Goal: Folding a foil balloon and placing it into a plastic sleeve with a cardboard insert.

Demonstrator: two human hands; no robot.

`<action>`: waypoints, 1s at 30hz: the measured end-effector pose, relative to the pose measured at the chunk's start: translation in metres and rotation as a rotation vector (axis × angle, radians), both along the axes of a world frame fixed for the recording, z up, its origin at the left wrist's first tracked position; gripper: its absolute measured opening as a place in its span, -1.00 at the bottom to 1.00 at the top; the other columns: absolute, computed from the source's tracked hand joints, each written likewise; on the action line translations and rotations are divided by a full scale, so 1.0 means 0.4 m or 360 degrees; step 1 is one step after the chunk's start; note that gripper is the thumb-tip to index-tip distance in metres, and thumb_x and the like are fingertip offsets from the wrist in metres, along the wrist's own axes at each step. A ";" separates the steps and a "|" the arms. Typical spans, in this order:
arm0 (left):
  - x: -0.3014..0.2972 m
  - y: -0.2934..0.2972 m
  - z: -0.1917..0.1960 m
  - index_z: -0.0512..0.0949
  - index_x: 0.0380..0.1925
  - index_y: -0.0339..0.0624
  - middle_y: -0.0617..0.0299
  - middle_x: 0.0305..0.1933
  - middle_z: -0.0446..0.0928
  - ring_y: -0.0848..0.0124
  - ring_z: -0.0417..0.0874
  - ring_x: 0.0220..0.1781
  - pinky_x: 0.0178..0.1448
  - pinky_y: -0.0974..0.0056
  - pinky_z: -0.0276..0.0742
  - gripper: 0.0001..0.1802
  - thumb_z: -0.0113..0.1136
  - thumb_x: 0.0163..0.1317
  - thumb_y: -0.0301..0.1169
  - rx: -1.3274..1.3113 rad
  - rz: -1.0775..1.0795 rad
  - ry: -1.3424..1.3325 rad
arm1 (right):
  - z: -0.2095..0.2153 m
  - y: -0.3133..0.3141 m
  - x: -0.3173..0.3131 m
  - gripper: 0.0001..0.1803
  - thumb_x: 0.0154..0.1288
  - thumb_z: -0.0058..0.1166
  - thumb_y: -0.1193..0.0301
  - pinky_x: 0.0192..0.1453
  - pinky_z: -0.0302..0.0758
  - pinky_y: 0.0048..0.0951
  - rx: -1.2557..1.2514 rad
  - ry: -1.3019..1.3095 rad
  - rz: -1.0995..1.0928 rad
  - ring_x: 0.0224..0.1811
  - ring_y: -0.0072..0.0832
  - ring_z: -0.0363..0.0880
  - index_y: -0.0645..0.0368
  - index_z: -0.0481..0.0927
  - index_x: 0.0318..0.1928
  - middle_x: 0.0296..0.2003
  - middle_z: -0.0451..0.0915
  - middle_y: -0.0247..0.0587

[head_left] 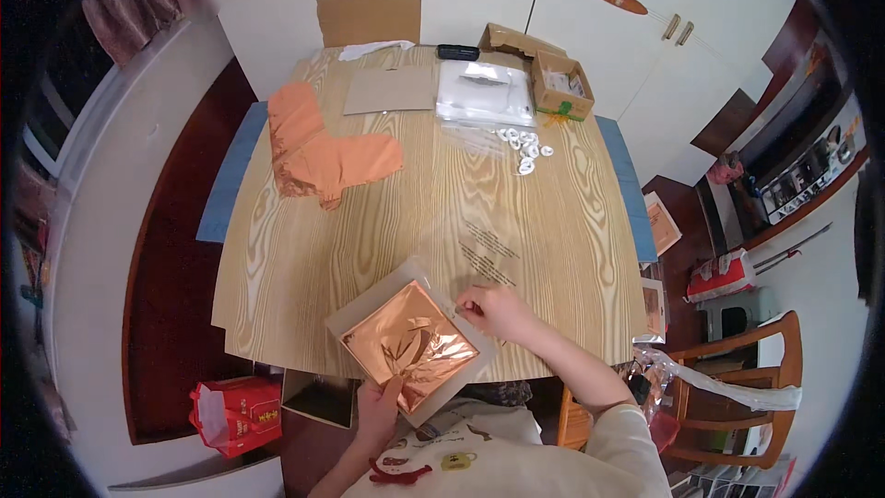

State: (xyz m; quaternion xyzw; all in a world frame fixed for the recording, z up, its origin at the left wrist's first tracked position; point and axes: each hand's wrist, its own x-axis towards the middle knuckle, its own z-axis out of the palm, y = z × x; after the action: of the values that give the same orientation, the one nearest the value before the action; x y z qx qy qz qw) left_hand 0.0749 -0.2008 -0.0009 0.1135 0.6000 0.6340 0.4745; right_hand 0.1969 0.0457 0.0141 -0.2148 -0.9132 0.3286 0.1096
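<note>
My left hand (376, 413) is at the table's front edge, its thumb on top of a folded copper-coloured foil piece (433, 364). The shiny foil lies on a square grey card (355, 318), and that hand grips the two at their near corner. Beyond the card's right side, my right hand (498, 312) has its fingers pinched together on the edge of a clear plastic bag (489, 254) with dark print. The bag lies partly flat on the table, and its outline is hard to follow. A flat copper foil shape (323, 152) lies at the far left.
At the back are a grey card sheet (392, 90), a stack of clear bags (484, 97), a black case (458, 53) and an open cardboard box (562, 88). Several white ribbon rolls (525, 149) sit nearby. A wooden chair (737, 397) stands right; a red bag (238, 413) is lower left.
</note>
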 end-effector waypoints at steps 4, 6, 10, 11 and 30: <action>0.004 -0.008 -0.025 0.56 -0.22 -0.36 0.25 -0.47 0.58 0.57 0.50 -0.48 -0.35 0.42 0.39 -0.81 -0.03 0.39 -0.50 0.0065 -0.0105 0.0077 | 0.008 -0.024 0.001 -0.87 0.14 0.18 0.45 -0.28 0.58 -0.18 0.0025 0.0005 -0.0026 -0.36 -0.12 0.65 0.15 0.59 -0.26 -0.39 0.62 -0.08; 0.007 -0.007 -0.043 0.53 -0.33 -0.32 0.21 -0.51 0.56 0.51 0.49 -0.55 -0.44 0.37 0.40 -0.81 -0.04 0.40 -0.48 -0.0001 -0.0171 0.0147 | 0.017 -0.041 -0.003 -0.86 0.12 0.21 0.48 -0.29 0.56 -0.25 0.0051 -0.0058 -0.0055 -0.36 -0.18 0.63 0.15 0.58 -0.28 -0.43 0.58 -0.12; 0.027 0.015 0.010 0.51 -0.40 -0.28 0.20 -0.51 0.55 0.47 0.49 -0.56 -0.46 0.35 0.41 -0.79 -0.03 0.41 -0.45 -0.0024 -0.0142 -0.0039 | 0.027 -0.063 -0.011 -0.85 0.13 0.19 0.44 -0.29 0.57 -0.23 0.0303 -0.0037 -0.0090 -0.36 -0.14 0.62 0.17 0.53 -0.28 -0.41 0.56 -0.14; 0.032 0.015 -0.006 0.51 -0.41 -0.28 0.21 -0.50 0.56 0.48 0.49 -0.54 -0.44 0.35 0.42 -0.78 -0.02 0.41 -0.44 0.0012 -0.0086 -0.0108 | 0.038 -0.075 -0.012 -0.84 0.13 0.19 0.43 -0.30 0.57 -0.24 0.0409 -0.0032 -0.0114 -0.37 -0.14 0.61 0.17 0.52 -0.28 -0.40 0.55 -0.15; 0.034 0.015 -0.022 0.50 -0.26 -0.31 0.25 -0.43 0.59 0.56 0.51 -0.42 -0.29 0.40 0.42 -0.84 -0.01 0.43 -0.45 0.0082 -0.0123 -0.0144 | 0.059 -0.105 -0.112 -0.86 0.10 0.20 0.40 -0.44 0.56 -0.30 0.1005 0.0165 -0.0192 -0.43 -0.33 0.60 0.10 0.50 -0.38 -0.45 0.49 -0.25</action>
State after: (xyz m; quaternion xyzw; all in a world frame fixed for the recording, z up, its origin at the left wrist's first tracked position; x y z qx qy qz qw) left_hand 0.0885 -0.1947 -0.0098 0.1200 0.5565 0.6349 0.5223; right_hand 0.1523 0.0037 0.0379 -0.2068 -0.9488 0.0326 0.2365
